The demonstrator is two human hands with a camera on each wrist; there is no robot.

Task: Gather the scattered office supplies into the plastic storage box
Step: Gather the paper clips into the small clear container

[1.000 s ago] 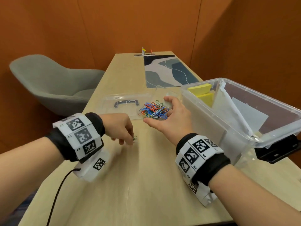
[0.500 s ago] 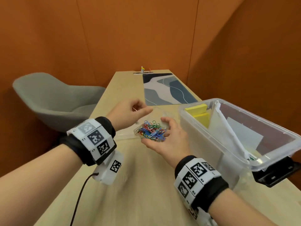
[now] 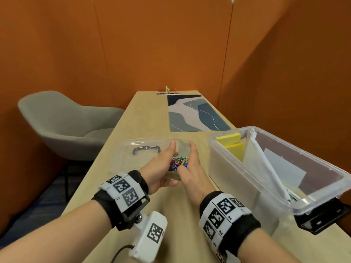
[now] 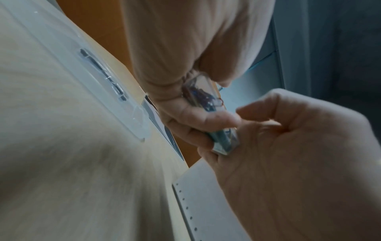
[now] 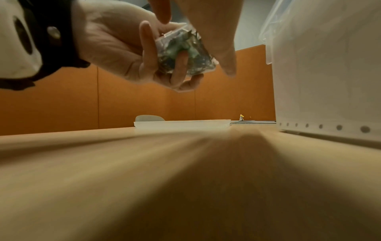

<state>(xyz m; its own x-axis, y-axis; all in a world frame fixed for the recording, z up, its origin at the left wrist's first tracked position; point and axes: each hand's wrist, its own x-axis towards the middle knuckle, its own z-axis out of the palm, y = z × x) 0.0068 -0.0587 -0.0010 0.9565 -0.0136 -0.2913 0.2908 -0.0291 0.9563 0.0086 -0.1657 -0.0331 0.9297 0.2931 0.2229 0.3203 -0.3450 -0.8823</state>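
Note:
A small clear box of coloured paper clips point(image 3: 178, 162) is held above the table between both hands. My left hand point(image 3: 159, 168) grips it from the left, and in the right wrist view its fingers point(image 5: 177, 65) curl under the clip box point(image 5: 185, 52). My right hand point(image 3: 190, 173) clasps the box's right side, thumb above and fingers running straight along it. In the left wrist view the clip box point(image 4: 206, 101) sits in my left hand point(image 4: 185, 65), one end against the palm of my right hand point(image 4: 299, 154). The plastic storage box point(image 3: 228, 168) stands open just to the right.
The storage box holds yellow sticky notes point(image 3: 229, 138) and white sheets point(image 3: 266, 164). Its clear lid point(image 3: 133, 158) with a dark handle lies on the table behind my hands. A patterned desk mat point(image 3: 195, 114) lies farther back. A grey chair point(image 3: 62, 120) stands left of the table.
My left hand rose from the tabletop to the clip box, which lay in my right palm. Now both hands hold the box.

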